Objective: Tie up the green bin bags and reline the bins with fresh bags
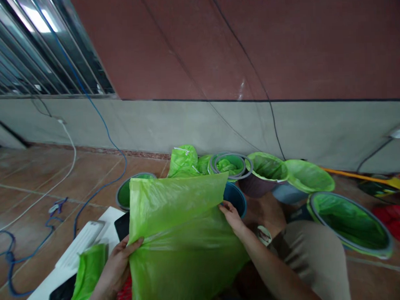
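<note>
A large, thin green plastic bag hangs spread out in front of me, its top edge roughly level. My left hand pinches its left side, thumb in front. On the right side, my right hand grips the bag's edge a little higher up. Behind the bag, a blue bin is partly hidden. Another bin, with green inside, shows past the bag's upper left corner. A folded green bag lies beside my left forearm.
Along the wall stand a maroon bin and a grey-blue bin, both lined in green. A rimmed, lined bin is at my right knee. Grey rings lie behind. A blue cable and a white keyboard are on the left.
</note>
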`<action>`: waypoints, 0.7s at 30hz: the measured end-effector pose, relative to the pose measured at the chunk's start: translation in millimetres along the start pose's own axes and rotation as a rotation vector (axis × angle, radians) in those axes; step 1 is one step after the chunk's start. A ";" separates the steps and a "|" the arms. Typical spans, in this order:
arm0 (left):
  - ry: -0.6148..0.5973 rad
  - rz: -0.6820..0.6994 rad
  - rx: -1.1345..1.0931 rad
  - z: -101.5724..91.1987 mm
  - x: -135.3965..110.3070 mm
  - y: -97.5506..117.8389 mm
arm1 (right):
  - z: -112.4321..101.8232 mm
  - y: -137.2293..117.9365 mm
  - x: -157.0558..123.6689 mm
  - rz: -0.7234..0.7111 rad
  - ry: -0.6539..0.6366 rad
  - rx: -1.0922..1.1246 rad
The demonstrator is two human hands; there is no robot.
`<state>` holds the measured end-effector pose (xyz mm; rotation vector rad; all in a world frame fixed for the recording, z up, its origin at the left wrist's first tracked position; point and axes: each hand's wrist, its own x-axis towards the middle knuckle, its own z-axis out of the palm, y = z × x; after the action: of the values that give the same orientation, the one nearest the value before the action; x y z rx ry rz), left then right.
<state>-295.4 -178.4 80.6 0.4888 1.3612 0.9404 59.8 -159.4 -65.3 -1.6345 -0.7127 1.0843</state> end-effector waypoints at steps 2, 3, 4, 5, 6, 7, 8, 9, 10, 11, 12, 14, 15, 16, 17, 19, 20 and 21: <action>0.008 -0.015 -0.007 0.7 2.5 -1.4 | -5.6 -1.0 -1.3 0.148 -0.171 0.173; 0.014 -0.022 -0.012 1.6 3.4 -1.8 | -7.5 -2.4 -2.5 0.205 -0.274 0.248; 0.020 -0.028 -0.015 2.6 4.2 -2.0 | -8.9 -4.0 -3.7 0.246 -0.365 0.310; 0.024 -0.036 -0.016 3.7 4.8 -2.0 | -9.9 -5.6 -4.7 0.272 -0.430 0.357; 0.023 -0.044 -0.016 4.8 5.4 -2.0 | -10.6 -7.3 -5.3 0.289 -0.461 0.389; 0.024 -0.050 -0.017 5.7 5.9 -1.8 | -11.3 -8.8 -5.4 0.294 -0.463 0.407; 0.023 -0.054 -0.017 6.5 6.4 -1.5 | -12.3 -10.4 -5.0 0.290 -0.444 0.415; 0.022 -0.055 -0.019 7.3 7.0 -1.0 | -14.1 -12.2 -4.5 0.281 -0.404 0.422; 0.023 -0.051 -0.022 8.1 7.6 -0.4 | -17.0 -14.3 -4.0 0.273 -0.352 0.433; 0.022 -0.047 -0.025 9.3 8.2 0.4 | -21.6 -16.9 -4.1 0.265 -0.298 0.451; 0.020 -0.042 -0.028 11.1 8.7 1.5 | -28.0 -20.2 -4.9 0.257 -0.252 0.474; 0.006 -0.044 -0.035 17.1 9.1 4.3 | -46.8 -29.1 -10.1 0.240 -0.196 0.518; -0.003 -0.050 -0.037 21.7 9.0 6.0 | -58.8 -34.9 -14.7 0.224 -0.177 0.531; -0.014 -0.057 -0.038 27.5 8.7 7.8 | -71.9 -41.6 -20.5 0.199 -0.154 0.539; -0.024 -0.066 -0.039 34.4 8.2 9.7 | -85.5 -49.1 -27.5 0.168 -0.124 0.542; -0.051 -0.093 -0.047 50.7 7.9 13.1 | -112.3 -65.9 -43.8 0.089 -0.052 0.530; -0.066 -0.106 -0.063 59.4 8.5 14.6 | -124.4 -74.8 -52.6 0.038 -0.018 0.508; -0.085 -0.119 -0.082 68.1 9.8 15.8 | -135.3 -83.8 -61.5 -0.019 0.014 0.481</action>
<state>-235.2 -146.9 99.8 0.3772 1.2564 0.8648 160.6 -241.3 45.3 -1.2182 -0.4136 1.1262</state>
